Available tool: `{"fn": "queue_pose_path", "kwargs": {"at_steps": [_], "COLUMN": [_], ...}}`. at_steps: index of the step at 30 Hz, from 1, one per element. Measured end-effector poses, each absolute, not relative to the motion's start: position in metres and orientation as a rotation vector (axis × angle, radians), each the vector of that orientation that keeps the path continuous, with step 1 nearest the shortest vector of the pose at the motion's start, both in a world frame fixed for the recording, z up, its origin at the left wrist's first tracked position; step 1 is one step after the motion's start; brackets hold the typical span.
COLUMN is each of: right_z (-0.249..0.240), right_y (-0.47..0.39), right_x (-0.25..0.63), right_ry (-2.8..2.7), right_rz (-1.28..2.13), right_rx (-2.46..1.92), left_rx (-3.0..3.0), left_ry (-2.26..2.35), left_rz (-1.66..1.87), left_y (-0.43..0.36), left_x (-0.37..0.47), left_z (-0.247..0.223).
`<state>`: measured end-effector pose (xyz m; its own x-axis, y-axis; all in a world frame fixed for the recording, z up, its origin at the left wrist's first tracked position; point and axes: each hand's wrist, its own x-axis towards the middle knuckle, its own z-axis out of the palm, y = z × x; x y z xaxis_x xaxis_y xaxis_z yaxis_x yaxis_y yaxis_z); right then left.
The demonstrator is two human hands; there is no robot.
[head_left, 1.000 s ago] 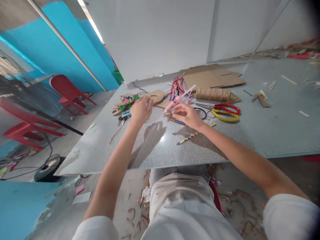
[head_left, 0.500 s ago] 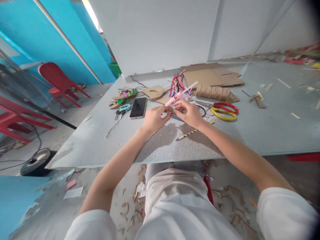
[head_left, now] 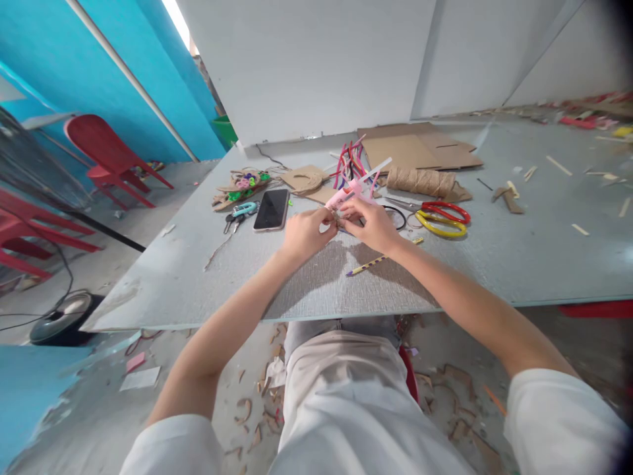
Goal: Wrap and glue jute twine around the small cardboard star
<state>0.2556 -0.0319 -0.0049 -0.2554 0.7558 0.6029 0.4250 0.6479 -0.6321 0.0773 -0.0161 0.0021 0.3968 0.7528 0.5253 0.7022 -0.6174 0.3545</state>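
Observation:
My left hand (head_left: pixel 307 234) and my right hand (head_left: pixel 370 224) meet over the grey table (head_left: pixel 306 284), fingertips pinched on a small brown piece (head_left: pixel 337 219) between them. The piece is mostly hidden by the fingers, so its shape cannot be made out. Just behind the fingers lies a pink glue gun (head_left: pixel 345 194) with a whitish stick rising from its back. Under my right forearm is a yellow patterned pencil (head_left: pixel 368 266). Scissors with red and yellow handles (head_left: pixel 440 220) rest right of my right hand, and a phone (head_left: pixel 271 210) lies left of my left hand.
Behind the hands are a twine roll (head_left: pixel 420 182), cardboard (head_left: pixel 410 148), coloured pipe cleaners (head_left: pixel 350 163) and a coiled twine piece (head_left: pixel 307 181). Keys (head_left: pixel 234 222) and colourful decorated pieces (head_left: pixel 243 187) lie at the left. Scraps (head_left: pixel 509 198) are scattered at the right.
The view has shifted slightly. Both hands stay together around the small brown piece, with only slight finger movement.

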Motion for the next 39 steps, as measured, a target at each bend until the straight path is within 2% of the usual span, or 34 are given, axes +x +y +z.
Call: {"fn": "queue_pose_path", "kwargs": {"at_steps": [16,39], "right_z": [-0.003,-0.003], "right_y": [-0.030,-0.023], "right_x": [0.258,0.263], "right_ry": [-1.881,-1.759], "right_rz": [0.599,0.780], "right_rx": [-0.871,-0.889], "left_rx": [2.008,1.903], "left_ry": [0.929,0.832], "left_rz": [0.962,0.995], "left_y": [0.002,-0.003], "left_x": [0.075,0.077], "left_z": [0.000,0.006]}}
